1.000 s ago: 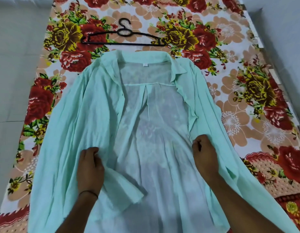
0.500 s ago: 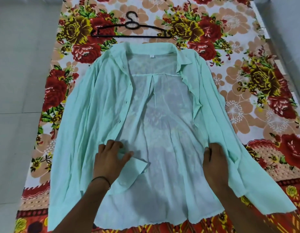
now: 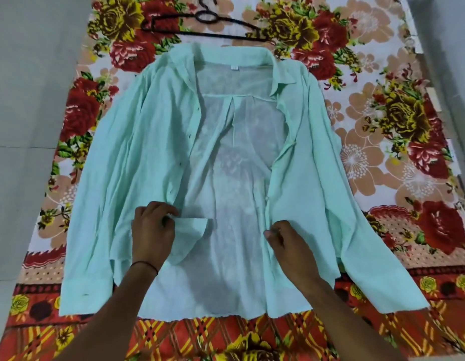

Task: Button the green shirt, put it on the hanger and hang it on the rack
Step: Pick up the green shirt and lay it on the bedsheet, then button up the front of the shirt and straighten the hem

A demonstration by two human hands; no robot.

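The pale green shirt [image 3: 137,157] lies flat and open on the floral sheet, collar away from me, its thin back panel showing between the two fronts. My left hand [image 3: 152,230] pinches the lower edge of the left front panel, whose corner is folded over. On the other side, my right hand [image 3: 288,243] grips the edge of the right front panel low down. A black hanger [image 3: 208,24] lies on the sheet just beyond the collar. No rack is in view.
The floral bedsheet [image 3: 398,121] covers a mattress on the floor. Grey floor tiles [image 3: 30,100] lie to the left, and a grey strip of floor runs along the right edge.
The camera has pulled back, so the hem and both cuffs show. My right hand has drawn the right front panel inward toward the middle. My left hand has closed on the folded left panel edge.
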